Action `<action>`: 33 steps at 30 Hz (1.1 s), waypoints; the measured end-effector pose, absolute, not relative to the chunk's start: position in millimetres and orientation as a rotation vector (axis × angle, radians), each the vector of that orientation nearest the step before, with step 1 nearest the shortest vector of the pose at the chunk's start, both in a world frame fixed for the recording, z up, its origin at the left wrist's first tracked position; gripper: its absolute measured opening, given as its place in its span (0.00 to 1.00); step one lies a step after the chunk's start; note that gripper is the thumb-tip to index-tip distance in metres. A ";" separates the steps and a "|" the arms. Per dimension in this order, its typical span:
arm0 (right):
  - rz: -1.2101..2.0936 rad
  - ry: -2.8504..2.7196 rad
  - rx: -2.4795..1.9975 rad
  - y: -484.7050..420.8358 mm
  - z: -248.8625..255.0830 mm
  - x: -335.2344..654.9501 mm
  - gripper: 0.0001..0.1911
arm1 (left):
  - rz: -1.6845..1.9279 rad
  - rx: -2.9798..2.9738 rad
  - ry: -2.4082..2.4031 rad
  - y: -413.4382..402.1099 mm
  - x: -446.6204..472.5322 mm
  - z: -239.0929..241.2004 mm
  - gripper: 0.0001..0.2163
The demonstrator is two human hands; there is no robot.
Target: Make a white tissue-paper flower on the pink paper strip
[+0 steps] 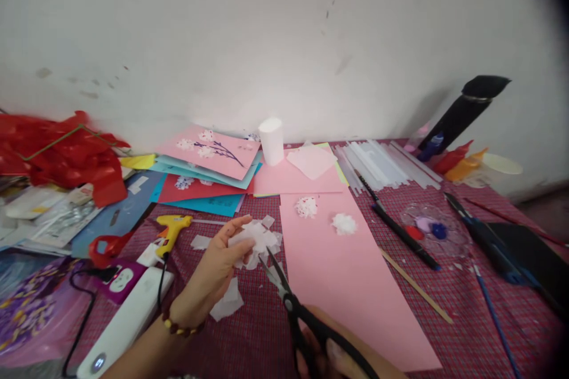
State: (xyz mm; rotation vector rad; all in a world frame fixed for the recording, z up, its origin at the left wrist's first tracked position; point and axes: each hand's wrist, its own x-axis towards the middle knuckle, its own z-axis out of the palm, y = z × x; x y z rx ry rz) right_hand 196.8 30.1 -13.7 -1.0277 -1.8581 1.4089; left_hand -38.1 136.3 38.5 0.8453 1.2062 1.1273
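Note:
My left hand (pixel 226 254) pinches a ruffled bunch of white tissue paper (pixel 258 240) between thumb and fingers. Black-handled scissors (pixel 293 305) are in my right hand (pixel 326 346), their blades parted and their tips at the lower edge of the tissue. Loose white paper scraps (pixel 229 299) lie on the cloth under my left hand. Just right of the tissue is a long pink sheet (pixel 338 284). On it rest a plain white paper puff (pixel 344 224) and a white puff with dark red specks (pixel 306 207).
A yellow glue gun (pixel 173 231), a purple power socket (pixel 122 278) and a white device (pixel 128 323) lie left. Cards with flower pictures (pixel 213 151) and a white roll (pixel 271 141) stand behind. Glue sticks (pixel 377 163), a paint palette (pixel 433 228), a cutter (pixel 489 243) and brushes are right.

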 end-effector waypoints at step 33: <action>2.032 -0.937 -1.007 69.7 -6.6 154.0 0.28 | 0.862 0.552 1.122 123.5 -63.6 41.3 0.14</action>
